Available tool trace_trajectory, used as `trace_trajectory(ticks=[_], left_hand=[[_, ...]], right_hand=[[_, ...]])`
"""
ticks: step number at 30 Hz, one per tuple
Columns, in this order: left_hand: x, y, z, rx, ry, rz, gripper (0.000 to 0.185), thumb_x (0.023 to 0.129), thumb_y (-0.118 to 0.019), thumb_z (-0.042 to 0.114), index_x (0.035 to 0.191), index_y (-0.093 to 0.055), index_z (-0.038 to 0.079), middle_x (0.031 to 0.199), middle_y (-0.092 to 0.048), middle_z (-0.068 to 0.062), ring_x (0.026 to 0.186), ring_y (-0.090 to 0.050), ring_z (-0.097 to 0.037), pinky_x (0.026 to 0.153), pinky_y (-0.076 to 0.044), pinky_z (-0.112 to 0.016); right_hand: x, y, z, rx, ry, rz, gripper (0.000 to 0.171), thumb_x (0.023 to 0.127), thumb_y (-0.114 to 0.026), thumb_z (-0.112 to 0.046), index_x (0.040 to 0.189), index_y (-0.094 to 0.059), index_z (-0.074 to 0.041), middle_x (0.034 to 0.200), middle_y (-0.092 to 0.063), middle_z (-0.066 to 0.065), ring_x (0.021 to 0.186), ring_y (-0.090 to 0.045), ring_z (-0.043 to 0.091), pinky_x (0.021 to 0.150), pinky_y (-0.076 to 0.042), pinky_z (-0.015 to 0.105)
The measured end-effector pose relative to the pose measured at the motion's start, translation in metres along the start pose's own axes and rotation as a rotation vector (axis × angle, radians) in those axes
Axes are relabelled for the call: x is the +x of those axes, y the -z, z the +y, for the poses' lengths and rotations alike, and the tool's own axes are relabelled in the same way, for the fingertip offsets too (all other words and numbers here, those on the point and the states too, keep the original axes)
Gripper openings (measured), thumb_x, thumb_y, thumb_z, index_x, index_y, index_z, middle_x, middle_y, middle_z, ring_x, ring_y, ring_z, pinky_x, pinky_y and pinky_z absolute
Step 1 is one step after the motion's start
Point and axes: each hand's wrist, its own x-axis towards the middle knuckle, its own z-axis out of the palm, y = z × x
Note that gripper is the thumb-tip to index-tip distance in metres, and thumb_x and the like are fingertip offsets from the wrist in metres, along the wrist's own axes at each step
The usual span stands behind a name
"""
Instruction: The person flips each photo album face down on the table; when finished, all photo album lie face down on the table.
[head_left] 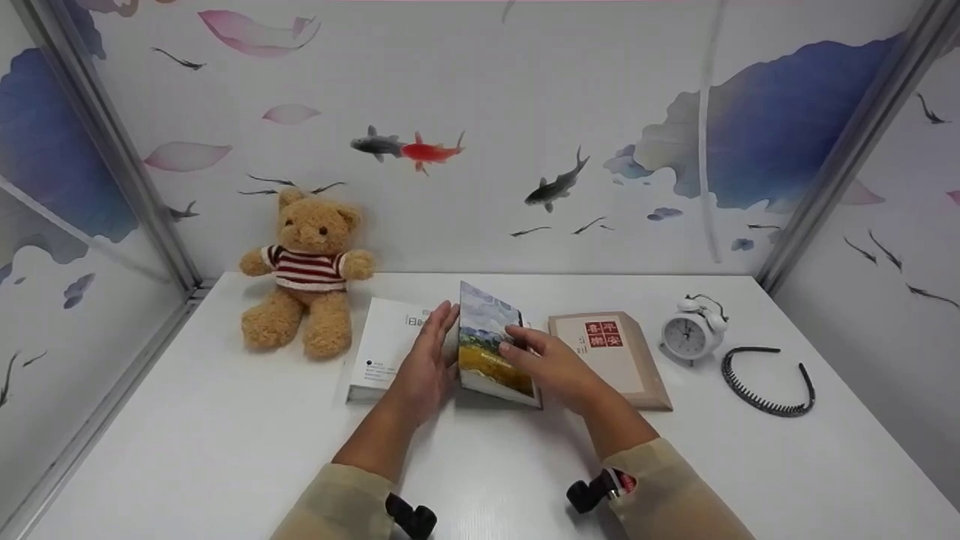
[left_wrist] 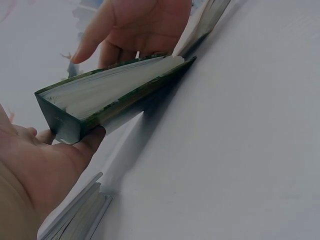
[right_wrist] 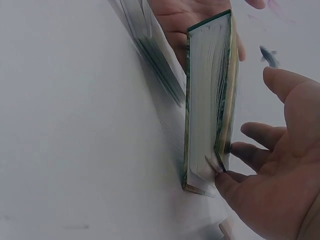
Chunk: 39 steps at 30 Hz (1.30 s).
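In the head view a hardcover book (head_left: 491, 341) with a painted landscape cover stands upright and tilted between both hands. My left hand (head_left: 427, 367) holds it by the spine; in the left wrist view its dark green spine (left_wrist: 60, 122) lies between thumb and fingers. My right hand (head_left: 559, 367) grips the book near its outer edge, fingertips on the painted cover. In the right wrist view a fingertip touches the cover corner by the slightly spread pages (right_wrist: 205, 110). Whether the book's lower edge touches the table cannot be told.
A thick white book (head_left: 371, 360) lies left, partly behind my left hand. Right of the held book lies a tan book (head_left: 637, 367). Beyond are a white alarm clock (head_left: 686, 334) and a black headband (head_left: 765, 405). A teddy bear (head_left: 307, 285) sits at the back left of the white table (head_left: 187, 435).
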Motion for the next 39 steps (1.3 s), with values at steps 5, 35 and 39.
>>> trace_trajectory(ticks=[5, 35, 39], left_hand=[[-0.003, -0.003, 0.004, -0.029, -0.043, -0.027, 0.07, 0.114, -0.019, 0.059, 0.173, -0.01, 0.024, 0.183, -0.011, -0.008, 0.165, -0.024, -0.043, 0.137, -0.02, -0.053], [-0.003, -0.017, 0.005, 0.212, 0.055, -0.062, 0.057, 0.115, -0.043, 0.037, 0.169, -0.035, 0.019, 0.179, -0.027, 0.0, 0.167, -0.028, -0.027, 0.134, -0.032, -0.051], [-0.002, -0.016, 0.0, 0.291, 0.128, -0.054, 0.06, 0.112, -0.052, 0.035, 0.169, -0.035, 0.023, 0.179, -0.027, 0.001, 0.167, -0.027, -0.026, 0.133, -0.034, -0.052]], right_hand=[[-0.003, 0.001, -0.01, 0.013, 0.008, 0.035, 0.07, 0.099, -0.069, -0.061, 0.159, -0.052, -0.03, 0.17, -0.045, 0.003, 0.16, -0.04, 0.033, 0.131, -0.033, 0.06], [-0.025, 0.014, -0.043, 0.296, 0.178, 0.04, 0.075, 0.097, -0.079, -0.017, 0.161, -0.046, -0.036, 0.168, -0.042, 0.008, 0.157, -0.045, 0.033, 0.129, -0.037, 0.057], [-0.022, 0.016, -0.04, 0.3, 0.147, 0.036, 0.075, 0.097, -0.079, -0.015, 0.16, -0.047, -0.038, 0.171, -0.039, 0.005, 0.158, -0.044, 0.034, 0.129, -0.038, 0.055]])
